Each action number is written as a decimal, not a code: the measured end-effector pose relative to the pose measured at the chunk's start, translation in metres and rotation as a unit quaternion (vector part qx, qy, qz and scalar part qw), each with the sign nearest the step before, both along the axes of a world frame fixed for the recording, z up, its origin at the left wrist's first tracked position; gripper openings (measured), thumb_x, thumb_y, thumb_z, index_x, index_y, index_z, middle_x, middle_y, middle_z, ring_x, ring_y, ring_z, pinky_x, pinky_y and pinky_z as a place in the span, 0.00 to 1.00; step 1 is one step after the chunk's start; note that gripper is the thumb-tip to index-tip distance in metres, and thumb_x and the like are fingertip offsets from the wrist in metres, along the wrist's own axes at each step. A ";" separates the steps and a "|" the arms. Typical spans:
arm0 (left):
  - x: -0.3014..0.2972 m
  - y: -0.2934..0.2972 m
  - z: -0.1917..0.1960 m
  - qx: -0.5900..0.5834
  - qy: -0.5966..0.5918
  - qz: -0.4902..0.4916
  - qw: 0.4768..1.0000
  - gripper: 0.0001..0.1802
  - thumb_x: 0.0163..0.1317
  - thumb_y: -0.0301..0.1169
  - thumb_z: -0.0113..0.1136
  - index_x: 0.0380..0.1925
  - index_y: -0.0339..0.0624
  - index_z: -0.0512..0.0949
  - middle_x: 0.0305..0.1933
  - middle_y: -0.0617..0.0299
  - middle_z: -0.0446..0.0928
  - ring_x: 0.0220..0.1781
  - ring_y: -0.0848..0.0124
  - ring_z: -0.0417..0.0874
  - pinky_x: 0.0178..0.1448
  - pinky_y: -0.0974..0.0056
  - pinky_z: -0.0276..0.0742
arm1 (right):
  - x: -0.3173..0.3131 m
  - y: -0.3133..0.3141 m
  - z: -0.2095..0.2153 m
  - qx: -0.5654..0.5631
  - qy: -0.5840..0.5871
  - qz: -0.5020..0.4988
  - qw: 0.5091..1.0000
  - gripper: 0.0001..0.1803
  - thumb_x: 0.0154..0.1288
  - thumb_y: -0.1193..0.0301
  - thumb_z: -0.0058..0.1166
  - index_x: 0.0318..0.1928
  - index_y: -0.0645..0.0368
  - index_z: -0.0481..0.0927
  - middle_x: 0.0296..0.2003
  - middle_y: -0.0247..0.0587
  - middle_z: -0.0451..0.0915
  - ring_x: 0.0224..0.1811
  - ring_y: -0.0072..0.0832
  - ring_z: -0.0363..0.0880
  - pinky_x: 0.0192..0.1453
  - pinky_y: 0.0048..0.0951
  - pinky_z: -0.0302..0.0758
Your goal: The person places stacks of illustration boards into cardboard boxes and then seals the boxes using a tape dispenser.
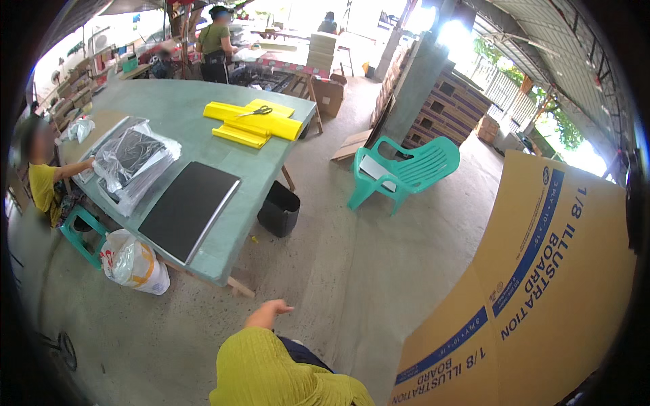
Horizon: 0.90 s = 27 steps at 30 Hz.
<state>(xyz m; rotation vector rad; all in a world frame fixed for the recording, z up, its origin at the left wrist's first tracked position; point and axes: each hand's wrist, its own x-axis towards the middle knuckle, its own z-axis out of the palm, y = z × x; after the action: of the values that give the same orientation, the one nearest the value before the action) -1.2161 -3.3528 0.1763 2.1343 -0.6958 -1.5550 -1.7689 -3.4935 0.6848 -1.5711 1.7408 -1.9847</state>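
Observation:
My left hand (pixel 269 314) hangs out in front of me above the concrete floor, at the end of a yellow-green sleeve. It holds nothing and its fingers are loosely stretched. My right hand is out of sight. A large flat brown cardboard carton (pixel 542 298) with blue printed stripes fills the lower right, close beside me. Ahead on the left stands a long grey-green table (pixel 183 101). On it lie a stack of black boards (pixel 189 206), a plastic-wrapped stack (pixel 132 162) and yellow sheets (pixel 261 128) with scissors (pixel 256 111) on top.
A black bin (pixel 279 211) sits by the table's near corner and a teal plastic chair (pixel 406 169) stands farther right. A filled plastic bag (pixel 135 264) and a teal stool (pixel 81 233) are at the table's left end, where a person in yellow (pixel 44 186) sits. Another person (pixel 215 42) stands at the back.

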 end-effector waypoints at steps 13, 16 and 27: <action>-0.245 -0.613 0.080 -0.166 -0.045 0.158 0.972 0.34 0.63 0.58 0.46 0.49 0.36 0.76 0.44 0.51 0.79 0.41 0.60 0.81 0.44 0.54 0.78 | -0.273 -0.438 -0.003 0.220 0.195 0.097 0.951 0.24 0.52 0.71 0.67 0.46 0.74 0.77 0.38 0.52 0.81 0.37 0.31 0.78 0.40 0.32 0.75; -0.301 -0.664 0.061 -0.010 0.037 0.130 0.991 0.30 0.54 0.62 0.56 0.37 0.45 0.75 0.34 0.61 0.76 0.40 0.63 0.80 0.39 0.50 0.72 | -0.325 -0.534 0.005 0.250 0.277 0.115 0.920 0.19 0.50 0.71 0.66 0.40 0.70 0.78 0.32 0.50 0.80 0.33 0.36 0.77 0.36 0.34 0.72; -0.295 -0.870 0.109 -0.047 -0.081 0.563 0.821 0.40 0.50 0.56 0.57 0.60 0.48 0.64 0.55 0.57 0.67 0.54 0.59 0.68 0.56 0.54 0.63 | -0.429 -0.941 0.009 0.333 0.472 0.155 0.802 0.08 0.45 0.74 0.56 0.30 0.52 0.83 0.25 0.36 0.81 0.28 0.36 0.79 0.37 0.36 0.71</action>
<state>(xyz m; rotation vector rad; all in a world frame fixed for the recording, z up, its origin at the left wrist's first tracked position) -1.5113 -4.2224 0.2857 1.9470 0.4444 -0.6516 -2.1980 -4.4347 0.6935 -2.4367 1.8660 -0.2545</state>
